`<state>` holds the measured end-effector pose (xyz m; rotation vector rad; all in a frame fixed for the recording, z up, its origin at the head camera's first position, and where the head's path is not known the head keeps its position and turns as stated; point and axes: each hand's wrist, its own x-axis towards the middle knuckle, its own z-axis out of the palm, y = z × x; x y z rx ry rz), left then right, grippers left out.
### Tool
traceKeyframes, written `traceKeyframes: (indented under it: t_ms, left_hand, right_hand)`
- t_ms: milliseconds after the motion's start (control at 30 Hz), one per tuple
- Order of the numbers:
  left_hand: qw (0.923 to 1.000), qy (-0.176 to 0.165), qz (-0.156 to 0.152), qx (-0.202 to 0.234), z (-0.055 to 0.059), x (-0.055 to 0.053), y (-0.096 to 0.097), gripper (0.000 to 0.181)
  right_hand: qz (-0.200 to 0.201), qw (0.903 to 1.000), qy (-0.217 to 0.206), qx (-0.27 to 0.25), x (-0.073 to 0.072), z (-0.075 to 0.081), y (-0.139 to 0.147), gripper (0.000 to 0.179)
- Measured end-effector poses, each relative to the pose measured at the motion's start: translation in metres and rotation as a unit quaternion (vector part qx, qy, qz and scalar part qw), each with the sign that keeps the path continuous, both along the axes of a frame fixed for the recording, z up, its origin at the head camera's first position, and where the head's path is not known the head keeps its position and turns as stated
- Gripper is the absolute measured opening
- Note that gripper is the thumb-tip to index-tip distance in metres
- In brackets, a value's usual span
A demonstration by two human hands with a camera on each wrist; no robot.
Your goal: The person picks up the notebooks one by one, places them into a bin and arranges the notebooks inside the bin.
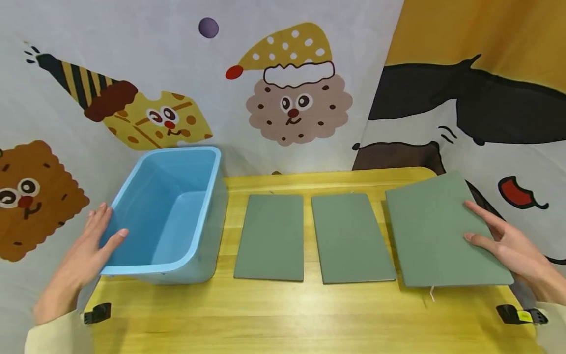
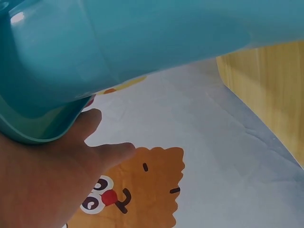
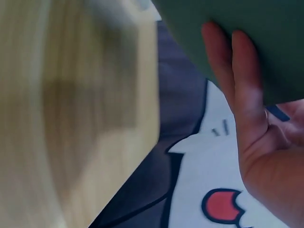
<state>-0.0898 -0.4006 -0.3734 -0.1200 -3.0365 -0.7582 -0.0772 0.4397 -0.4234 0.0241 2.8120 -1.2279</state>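
A light blue plastic bin (image 1: 208, 236) stands at the left end of the table. My left hand (image 1: 90, 248) holds its left rim, thumb on the inner side and the other fingers along the outside. My right hand (image 1: 508, 246) grips a green notebook (image 1: 442, 236) by its right edge, thumb on the cover and some fingers underneath in the right wrist view. This notebook is raised above the table's right end, and a thin pale ribbon (image 1: 432, 294) hangs below it. Two more green notebooks, one left (image 1: 271, 238) and one middle (image 1: 351, 238), lie flat between the bin and the held one.
The yellowish wooden table (image 1: 283, 314) extends in front of the notebooks. Behind it hangs a cloth (image 1: 177, 44) printed with cartoon figures. Each wrist carries a black strap, the left (image 1: 98, 313) and the right (image 1: 522, 315), beside pale sleeves.
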Motion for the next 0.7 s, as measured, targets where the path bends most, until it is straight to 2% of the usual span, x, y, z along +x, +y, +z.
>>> traceKeyframes:
  t_ms: [233,367,467,567,700]
  left_hand:
    - [0.9999,0.005,-0.005,0.014,0.0,0.002,-0.002,0.078]
    - [1.0,0.001,0.002,0.009,0.001,0.004,-0.004,0.078]
    - [1.0,-0.002,0.004,0.007,0.002,0.004,-0.004,0.078]
    - [0.9999,-0.003,0.005,0.008,0.003,0.003,-0.003,0.078]
    - [0.9999,-0.002,0.001,0.011,0.003,0.001,-0.003,0.077]
  right_hand:
    - [-0.066,0.9943,0.068,-0.05,0.009,0.019,-0.03,0.074]
    - [-0.07,0.9826,0.053,-0.164,0.009,0.025,-0.047,0.073]
    - [-0.061,0.9661,0.033,-0.249,0.009,0.029,-0.058,0.073]
    - [-0.059,0.9646,0.022,-0.256,0.01,0.033,-0.068,0.069]
    - [-0.048,0.9569,0.018,-0.286,0.011,0.039,-0.089,0.067]
